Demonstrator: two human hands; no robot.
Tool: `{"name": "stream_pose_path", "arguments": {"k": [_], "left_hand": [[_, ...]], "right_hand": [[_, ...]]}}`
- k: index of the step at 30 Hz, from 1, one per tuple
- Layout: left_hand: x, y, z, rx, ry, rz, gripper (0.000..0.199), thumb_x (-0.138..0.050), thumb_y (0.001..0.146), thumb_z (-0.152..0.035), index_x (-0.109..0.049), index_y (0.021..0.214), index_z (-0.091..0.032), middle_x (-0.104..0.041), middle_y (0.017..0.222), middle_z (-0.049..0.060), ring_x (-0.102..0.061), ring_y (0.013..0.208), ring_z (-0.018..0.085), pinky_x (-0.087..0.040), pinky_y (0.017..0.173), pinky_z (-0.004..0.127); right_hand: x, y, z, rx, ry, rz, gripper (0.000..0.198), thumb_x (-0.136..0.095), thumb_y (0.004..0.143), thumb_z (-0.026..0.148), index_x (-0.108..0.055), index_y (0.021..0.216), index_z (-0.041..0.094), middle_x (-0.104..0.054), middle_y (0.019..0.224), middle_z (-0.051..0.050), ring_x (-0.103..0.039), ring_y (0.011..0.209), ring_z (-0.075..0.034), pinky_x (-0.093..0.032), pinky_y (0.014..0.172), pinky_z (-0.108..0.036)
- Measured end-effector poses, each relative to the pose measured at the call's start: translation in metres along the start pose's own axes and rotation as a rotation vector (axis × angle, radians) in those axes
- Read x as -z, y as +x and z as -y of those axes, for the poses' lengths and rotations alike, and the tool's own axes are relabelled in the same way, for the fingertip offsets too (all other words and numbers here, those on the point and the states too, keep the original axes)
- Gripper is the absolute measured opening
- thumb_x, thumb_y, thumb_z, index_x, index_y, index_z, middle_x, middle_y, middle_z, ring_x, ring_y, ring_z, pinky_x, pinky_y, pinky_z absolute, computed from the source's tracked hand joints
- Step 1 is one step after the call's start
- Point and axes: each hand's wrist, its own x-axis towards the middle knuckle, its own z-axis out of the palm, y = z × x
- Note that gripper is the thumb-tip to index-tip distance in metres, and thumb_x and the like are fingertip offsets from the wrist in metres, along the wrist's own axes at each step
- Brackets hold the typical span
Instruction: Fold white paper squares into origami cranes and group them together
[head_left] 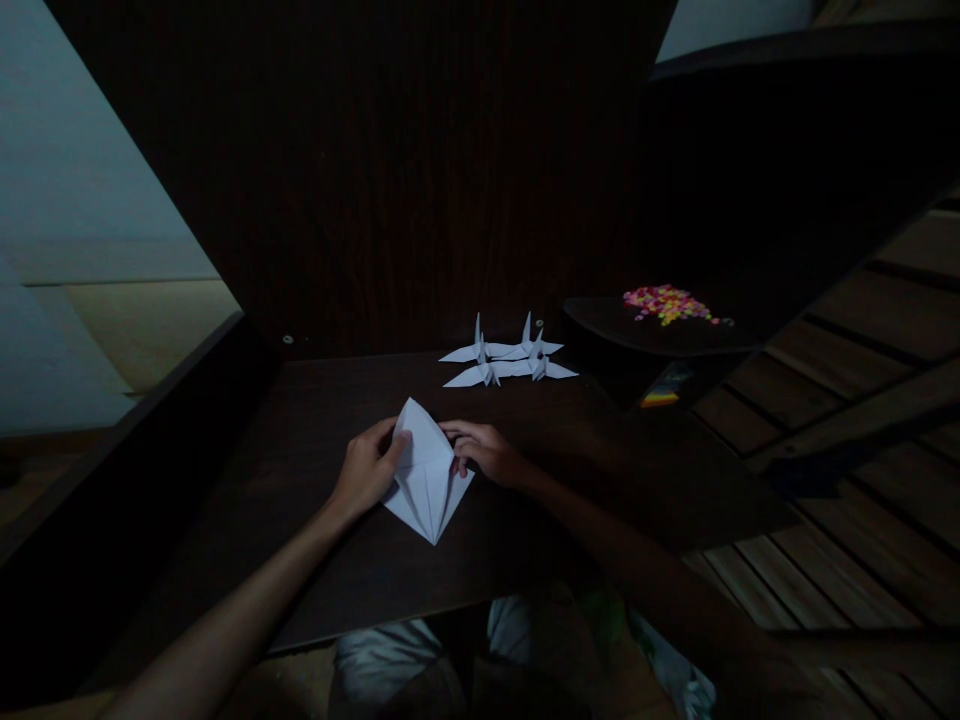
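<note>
A partly folded sheet of white origami paper [426, 447] lies over the dark tabletop, its upper flap raised to a point and its lower part spread into a diamond. My left hand [369, 463] grips its left edge, thumb on top and fingers beneath. On the opposite side, my right hand [484, 450] has its fingers at the right edge, some of them curled around the fold. Behind the paper stand several finished white paper cranes [510, 362] in two close rows, wings and necks pointed.
On a small shelf [600, 318] to the right lies a pile of tiny colourful pieces [667, 303]. Below it is a rainbow-striped item [660, 398]. A dark upright panel [420, 180] closes off the back, and a low side board [150, 440] runs along the left.
</note>
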Motion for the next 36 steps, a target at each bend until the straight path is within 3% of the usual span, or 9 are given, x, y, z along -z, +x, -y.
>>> {"name": "stream_pose_path", "arguments": {"k": [3,6,11,14,20,25,31,36], "left_hand": [[0.0,0.002,0.005,0.052,-0.084,-0.009,0.043,-0.049,0.084,-0.046,-0.064,0.112,-0.016,-0.07,0.105,0.008,-0.064,0.092,0.025,-0.05,0.08,0.034],[0.002,0.003,0.007,0.098,-0.169,-0.006,0.041,-0.051,0.082,-0.044,-0.067,0.107,-0.016,-0.071,0.097,0.007,-0.065,0.084,0.024,-0.051,0.075,0.034],[0.009,0.007,0.006,0.148,-0.415,0.121,0.035,-0.047,0.078,-0.031,-0.067,0.101,-0.014,-0.071,0.089,0.006,-0.065,0.077,0.022,-0.052,0.065,0.03],[0.014,0.01,0.01,0.092,-0.328,0.185,0.029,-0.05,0.071,-0.024,-0.068,0.093,-0.014,-0.071,0.08,0.004,-0.064,0.075,0.02,-0.051,0.07,0.031],[0.023,0.012,0.018,-0.048,-0.1,0.305,0.023,-0.055,0.073,-0.026,-0.068,0.089,-0.015,-0.068,0.081,0.004,-0.061,0.075,0.019,-0.047,0.068,0.029],[0.03,0.012,0.018,-0.163,-0.096,0.404,0.019,-0.058,0.075,-0.027,-0.067,0.086,-0.014,-0.059,0.076,0.002,-0.054,0.071,0.016,-0.045,0.068,0.027],[0.032,0.011,0.014,-0.248,-0.058,0.486,0.023,-0.06,0.079,-0.035,-0.065,0.09,-0.015,-0.058,0.08,0.003,-0.054,0.076,0.017,-0.043,0.07,0.028],[0.03,0.009,0.011,-0.269,-0.007,0.492,0.026,-0.061,0.079,-0.038,-0.064,0.091,-0.016,-0.057,0.08,0.002,-0.054,0.077,0.017,-0.043,0.072,0.028]], "right_hand": [[0.004,0.003,-0.007,0.0,-0.02,-0.006,0.052,-0.045,0.066,0.005,-0.054,0.116,0.016,-0.064,0.094,-0.004,-0.054,0.049,-0.006,-0.044,0.046,-0.019],[0.008,0.005,-0.014,0.013,-0.022,-0.002,0.051,-0.044,0.066,0.004,-0.053,0.115,0.016,-0.061,0.092,-0.003,-0.057,0.052,-0.006,-0.045,0.046,-0.018],[0.014,0.005,-0.019,0.018,-0.03,-0.026,0.047,-0.047,0.069,0.004,-0.052,0.114,0.017,-0.059,0.088,-0.001,-0.06,0.058,-0.008,-0.048,0.046,-0.017],[0.016,0.006,-0.019,0.014,-0.045,-0.031,0.045,-0.05,0.07,0.005,-0.052,0.114,0.017,-0.058,0.084,0.0,-0.059,0.058,-0.008,-0.049,0.047,-0.018],[0.018,0.006,-0.017,-0.004,-0.03,0.004,0.041,-0.055,0.071,0.006,-0.053,0.111,0.016,-0.059,0.084,0.0,-0.06,0.059,-0.008,-0.051,0.053,-0.021],[0.018,0.005,-0.015,-0.017,-0.025,-0.007,0.043,-0.058,0.07,0.008,-0.053,0.112,0.015,-0.059,0.08,0.001,-0.06,0.056,-0.009,-0.051,0.053,-0.022],[0.017,0.005,-0.014,-0.021,-0.049,0.0,0.045,-0.062,0.068,0.009,-0.053,0.112,0.017,-0.062,0.081,0.0,-0.059,0.056,-0.008,-0.049,0.052,-0.02],[0.015,0.006,-0.017,-0.029,-0.06,-0.014,0.044,-0.066,0.066,0.011,-0.055,0.108,0.017,-0.062,0.08,0.0,-0.058,0.057,-0.008,-0.047,0.051,-0.019]]}}
